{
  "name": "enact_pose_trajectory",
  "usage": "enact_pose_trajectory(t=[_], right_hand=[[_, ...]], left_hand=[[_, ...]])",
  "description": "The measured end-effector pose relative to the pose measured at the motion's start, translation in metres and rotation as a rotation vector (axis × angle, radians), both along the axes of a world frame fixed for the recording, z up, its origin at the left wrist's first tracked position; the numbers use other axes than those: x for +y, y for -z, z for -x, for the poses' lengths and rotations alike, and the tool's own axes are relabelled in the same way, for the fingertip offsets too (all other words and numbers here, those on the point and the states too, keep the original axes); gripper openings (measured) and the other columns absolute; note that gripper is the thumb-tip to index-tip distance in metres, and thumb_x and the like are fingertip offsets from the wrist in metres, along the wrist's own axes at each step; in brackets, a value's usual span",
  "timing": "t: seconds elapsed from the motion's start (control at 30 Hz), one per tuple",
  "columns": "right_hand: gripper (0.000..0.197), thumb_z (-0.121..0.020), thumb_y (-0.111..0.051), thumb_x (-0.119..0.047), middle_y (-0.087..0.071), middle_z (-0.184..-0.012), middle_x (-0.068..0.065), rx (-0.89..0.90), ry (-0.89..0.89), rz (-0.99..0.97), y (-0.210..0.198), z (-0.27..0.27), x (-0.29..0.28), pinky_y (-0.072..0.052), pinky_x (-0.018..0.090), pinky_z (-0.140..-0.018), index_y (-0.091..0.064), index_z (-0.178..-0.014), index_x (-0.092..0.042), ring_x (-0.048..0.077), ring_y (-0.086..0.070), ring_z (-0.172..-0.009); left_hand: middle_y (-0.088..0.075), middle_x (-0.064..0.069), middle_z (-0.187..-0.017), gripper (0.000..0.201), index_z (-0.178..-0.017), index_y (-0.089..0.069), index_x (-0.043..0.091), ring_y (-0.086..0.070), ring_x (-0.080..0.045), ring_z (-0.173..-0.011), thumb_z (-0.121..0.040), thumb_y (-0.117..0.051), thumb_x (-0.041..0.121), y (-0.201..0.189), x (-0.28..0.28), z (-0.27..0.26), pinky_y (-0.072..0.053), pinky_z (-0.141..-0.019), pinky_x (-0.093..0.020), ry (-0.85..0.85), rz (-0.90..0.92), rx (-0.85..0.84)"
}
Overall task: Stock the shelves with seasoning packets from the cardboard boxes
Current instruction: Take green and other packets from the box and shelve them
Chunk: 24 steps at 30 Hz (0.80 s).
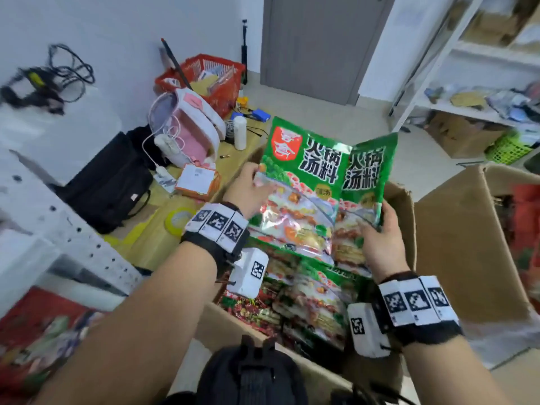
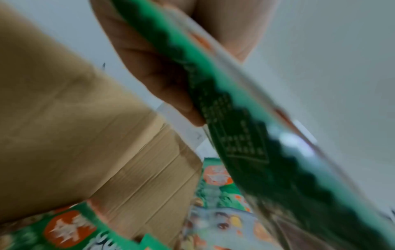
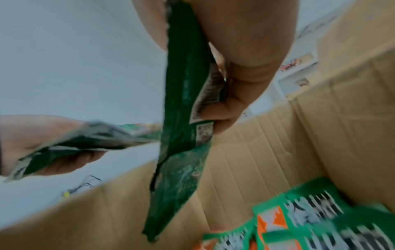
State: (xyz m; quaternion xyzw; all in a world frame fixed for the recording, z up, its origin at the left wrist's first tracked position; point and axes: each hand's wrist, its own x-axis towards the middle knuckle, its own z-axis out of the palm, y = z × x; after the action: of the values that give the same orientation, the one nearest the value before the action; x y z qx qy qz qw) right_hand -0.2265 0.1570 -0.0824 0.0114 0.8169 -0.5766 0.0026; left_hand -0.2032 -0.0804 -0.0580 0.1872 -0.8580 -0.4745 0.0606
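Bottom edge: black head-mount strap (image 1: 251,375), blurred. Above it, open cardboard box (image 1: 455,244) with more green packets (image 1: 309,299) stacked flat inside.
Held over the box: two green hot-pot soup-base packets, upright, faces toward the head camera, overlapping at the inner edges. Left hand (image 1: 248,191) grips the left packet (image 1: 301,182) on its left edge, thumb on the front, fingers (image 2: 171,81) curled behind. Right hand (image 1: 380,232) pinches the right packet (image 1: 365,182) at its lower right corner, thumb on the front, fingers (image 3: 226,104) behind.
Left, on the floor: yellow tape roll (image 1: 178,220), black backpack (image 1: 108,182), pink-and-white bag (image 1: 187,127).
Further back: red shopping basket (image 1: 210,80), grey door (image 1: 318,45).
Right: second cardboard box (image 1: 496,182), white shelving unit (image 1: 467,68), contents blurred.
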Motion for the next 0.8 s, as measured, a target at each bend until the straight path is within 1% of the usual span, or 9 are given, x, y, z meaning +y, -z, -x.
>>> enact_pose_trajectory(t=[0.17,0.23,0.33,0.43,0.5,0.6,0.67,0.77,0.8], right_hand=[[0.043,-0.092,-0.054,-0.007,-0.061,-0.112,-0.011,0.082,-0.308,0.194,-0.053,-0.039,0.000,-0.043,0.001,-0.065,-0.047,-0.130,-0.024,-0.015,-0.059,-0.083],[0.038,-0.091,-0.057,-0.011,-0.064,-0.114,-0.008,0.030,-0.454,0.317,-0.067,-0.063,-0.009,-0.051,0.011,-0.069,-0.052,-0.124,-0.030,-0.005,-0.064,-0.089],[0.035,-0.087,-0.063,-0.020,-0.062,-0.123,-0.001,0.015,-0.655,0.407,-0.085,-0.111,-0.033,-0.053,0.036,-0.087,-0.054,-0.115,-0.039,0.016,-0.063,-0.108],[0.040,-0.073,-0.069,-0.034,-0.064,-0.118,-0.001,-0.004,-0.870,0.502,-0.102,-0.164,-0.062,-0.056,0.022,-0.073,-0.054,-0.109,-0.039,0.005,-0.067,-0.093],[0.046,-0.066,-0.072,-0.035,-0.066,-0.117,-0.001,-0.039,-0.991,0.543,-0.110,-0.199,-0.083,-0.054,0.014,-0.064,-0.052,-0.108,-0.037,-0.004,-0.068,-0.083],[0.075,-0.040,-0.085,-0.049,-0.069,-0.109,-0.004,-0.103,-1.126,0.573,-0.116,-0.253,-0.114,-0.055,0.016,-0.061,-0.055,-0.108,-0.039,-0.004,-0.068,-0.078],[0.076,-0.032,-0.090,-0.047,-0.072,-0.103,-0.002,-0.211,-1.196,0.620,-0.117,-0.290,-0.134,-0.056,0.019,-0.057,-0.060,-0.102,-0.041,0.001,-0.070,-0.073],[0.095,-0.032,-0.088,-0.052,-0.064,-0.115,0.008,-0.312,-1.312,0.584,-0.117,-0.351,-0.164,-0.058,0.033,-0.074,-0.053,-0.118,-0.030,0.017,-0.069,-0.087],[0.087,-0.044,-0.085,-0.050,-0.061,-0.121,0.011,-0.343,-1.338,0.564,-0.119,-0.374,-0.172,-0.054,0.039,-0.084,-0.051,-0.121,-0.027,0.024,-0.065,-0.098]], left_hand=[[-0.046,0.006,-0.124,0.054,-0.134,-0.038,0.015,-0.047,-0.014,-0.111,-0.088,-0.059,0.033,-0.045,0.028,-0.088,-0.037,-0.089,-0.026,-0.256,-0.252,0.335],[-0.052,-0.003,-0.129,0.049,-0.130,-0.041,0.015,-0.051,-0.021,-0.117,-0.087,-0.062,0.026,-0.054,0.036,-0.130,-0.043,-0.097,-0.036,-0.371,-0.390,0.458],[-0.059,-0.001,-0.115,0.042,-0.119,-0.043,0.021,-0.057,-0.023,-0.109,-0.084,-0.065,0.014,-0.065,0.033,-0.201,-0.050,-0.090,-0.035,-0.469,-0.484,0.614],[-0.059,0.001,-0.112,0.040,-0.107,-0.045,0.032,-0.063,-0.013,-0.099,-0.080,-0.067,0.012,-0.078,0.021,-0.275,-0.052,-0.079,-0.027,-0.543,-0.463,0.702],[-0.059,0.011,-0.108,0.039,-0.103,-0.046,0.037,-0.062,-0.004,-0.097,-0.074,-0.069,0.023,-0.087,0.014,-0.325,-0.052,-0.081,-0.025,-0.624,-0.397,0.720],[-0.054,0.013,-0.113,0.046,-0.104,-0.045,0.040,-0.055,-0.012,-0.110,-0.065,-0.069,0.039,-0.093,0.006,-0.395,-0.048,-0.093,-0.036,-0.748,-0.306,0.705],[-0.054,0.010,-0.115,0.043,-0.107,-0.044,0.037,-0.053,-0.016,-0.113,-0.073,-0.070,0.032,-0.091,0.003,-0.441,-0.048,-0.094,-0.037,-0.824,-0.286,0.722],[-0.052,0.006,-0.118,0.039,-0.112,-0.043,0.031,-0.049,-0.020,-0.116,-0.082,-0.067,0.021,-0.086,0.000,-0.514,-0.046,-0.096,-0.036,-0.963,-0.231,0.733],[-0.052,0.004,-0.118,0.037,-0.111,-0.043,0.030,-0.050,-0.021,-0.115,-0.084,-0.065,0.018,-0.087,0.000,-0.540,-0.045,-0.098,-0.036,-1.006,-0.196,0.734]])
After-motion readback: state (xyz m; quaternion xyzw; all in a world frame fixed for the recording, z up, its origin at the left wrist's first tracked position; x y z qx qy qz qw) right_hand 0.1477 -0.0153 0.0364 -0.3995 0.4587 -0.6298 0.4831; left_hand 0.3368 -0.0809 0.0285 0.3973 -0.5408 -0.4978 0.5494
